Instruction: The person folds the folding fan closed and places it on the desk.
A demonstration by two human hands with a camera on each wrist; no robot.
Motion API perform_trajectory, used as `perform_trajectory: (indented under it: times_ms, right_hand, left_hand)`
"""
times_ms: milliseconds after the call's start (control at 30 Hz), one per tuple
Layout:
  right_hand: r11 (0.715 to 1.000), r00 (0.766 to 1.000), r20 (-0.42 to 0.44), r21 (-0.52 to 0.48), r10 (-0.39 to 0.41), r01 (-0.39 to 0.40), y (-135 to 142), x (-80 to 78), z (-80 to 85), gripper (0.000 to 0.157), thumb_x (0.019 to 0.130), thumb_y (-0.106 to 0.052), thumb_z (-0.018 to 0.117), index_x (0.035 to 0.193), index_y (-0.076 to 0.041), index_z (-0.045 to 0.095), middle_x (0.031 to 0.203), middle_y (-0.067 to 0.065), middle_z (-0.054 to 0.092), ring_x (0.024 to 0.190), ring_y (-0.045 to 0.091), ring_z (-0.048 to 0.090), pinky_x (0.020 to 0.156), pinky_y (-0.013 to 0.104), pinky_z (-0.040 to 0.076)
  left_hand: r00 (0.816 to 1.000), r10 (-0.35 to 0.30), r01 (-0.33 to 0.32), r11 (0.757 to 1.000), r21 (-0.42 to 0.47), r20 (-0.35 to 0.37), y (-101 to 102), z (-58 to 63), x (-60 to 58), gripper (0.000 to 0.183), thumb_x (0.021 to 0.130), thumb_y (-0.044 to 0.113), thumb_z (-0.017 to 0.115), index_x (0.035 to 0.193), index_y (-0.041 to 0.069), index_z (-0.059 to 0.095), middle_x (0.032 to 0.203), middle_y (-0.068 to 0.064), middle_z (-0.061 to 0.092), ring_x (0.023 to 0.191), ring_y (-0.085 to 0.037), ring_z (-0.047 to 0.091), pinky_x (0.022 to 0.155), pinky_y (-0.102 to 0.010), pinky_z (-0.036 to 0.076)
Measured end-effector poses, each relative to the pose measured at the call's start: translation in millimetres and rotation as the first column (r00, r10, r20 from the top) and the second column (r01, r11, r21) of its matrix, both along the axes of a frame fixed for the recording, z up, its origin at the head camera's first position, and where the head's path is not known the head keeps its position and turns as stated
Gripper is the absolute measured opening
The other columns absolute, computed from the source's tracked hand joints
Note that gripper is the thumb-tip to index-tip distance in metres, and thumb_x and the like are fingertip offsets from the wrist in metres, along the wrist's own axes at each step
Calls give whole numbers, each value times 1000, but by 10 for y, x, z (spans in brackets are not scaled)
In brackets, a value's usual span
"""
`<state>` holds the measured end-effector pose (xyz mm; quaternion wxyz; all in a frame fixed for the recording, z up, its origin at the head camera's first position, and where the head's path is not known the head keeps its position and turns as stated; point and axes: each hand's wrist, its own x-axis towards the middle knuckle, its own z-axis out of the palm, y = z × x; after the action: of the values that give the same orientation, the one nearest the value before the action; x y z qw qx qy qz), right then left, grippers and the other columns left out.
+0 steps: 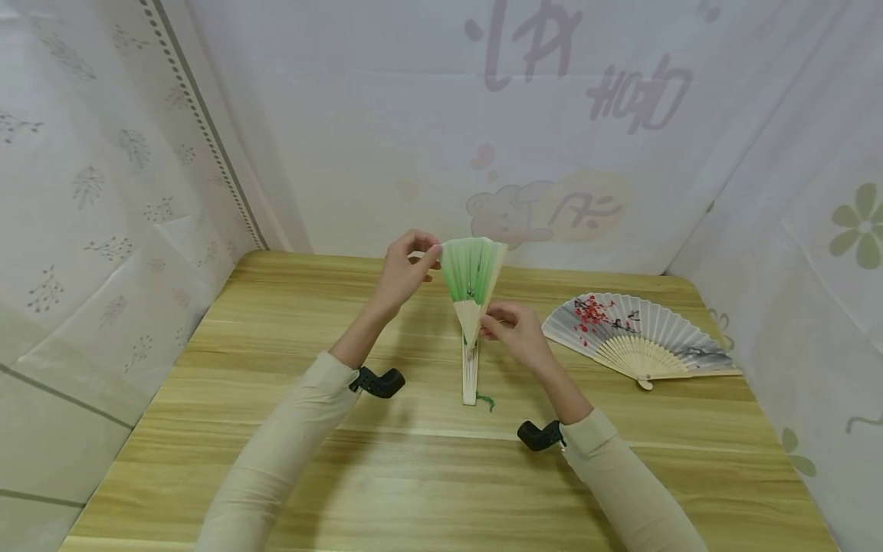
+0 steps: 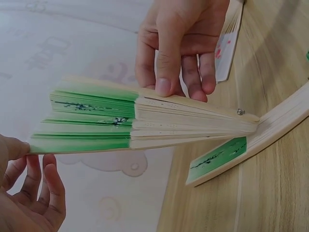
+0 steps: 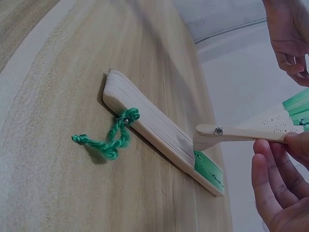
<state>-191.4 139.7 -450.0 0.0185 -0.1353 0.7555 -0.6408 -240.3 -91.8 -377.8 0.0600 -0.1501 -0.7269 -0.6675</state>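
A partly spread green folding fan [image 1: 476, 268] with pale wooden ribs is held up between both hands, its pivot end pointing down. At its upper left corner, my left hand [image 1: 408, 267] pinches the outer edge between thumb and fingers. Lower down on the other side, my right hand [image 1: 519, 331] grips the outer stick, the thumb [image 2: 166, 79] lying along it. Beneath the raised fan, a second green fan [image 3: 149, 125] lies folded on the table, partly hidden in the head view. A knotted green cord [image 3: 113, 137] hangs from its pivot.
To the right, a spread grey-white fan [image 1: 641, 337] with red blossoms lies on the wooden table [image 1: 414, 491]. Printed curtains [image 1: 345, 153] enclose the table's back and sides. Each wrist carries a small black device [image 1: 378, 382].
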Motion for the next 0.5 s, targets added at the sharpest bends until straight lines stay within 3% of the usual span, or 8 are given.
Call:
perform_trajectory:
  times_ms: [67,200,400,500]
  right_hand:
    - [1000,1000,3,4,0,0,-7,3,4,12,97,4,67,106,11,70,93,23,71,87,51,67,76,47,59]
    - [1000,1000,9,6,5,-5,-9,8,7,11,97,3,67,105,10,70,92,22,71,88,54,66,76,49,59]
    - [1000,1000,9,26,9,-10,-18,5,11,13,98,2,67,108,9,71,93,21,71,89,55,65,79,55,57]
    - [999,1000,2,38,18,-19,-30,4,18,14,98,3,66,109,9,71,94,19,72,88,54,66,79,54,57]
  left_hand:
    - [1000,-4,4,1000,3,-1,12,-6,-3,21,104,10,61,116,-7,60,106,-25,61,80,-26,65,59,-24,52]
    - [1000,-2,2,1000,5,3,31,-5,-8,19,104,9,60,115,-7,60,105,-23,61,84,-39,64,59,-24,52]
    - [1000,8,-8,1000,0,2,75,12,-14,17,104,8,61,113,-7,60,102,-20,61,76,-21,64,61,-27,53]
    - [1000,6,-6,1000,2,-10,105,4,-25,19,104,7,60,115,-8,60,104,-24,61,75,-20,63,59,-24,51]
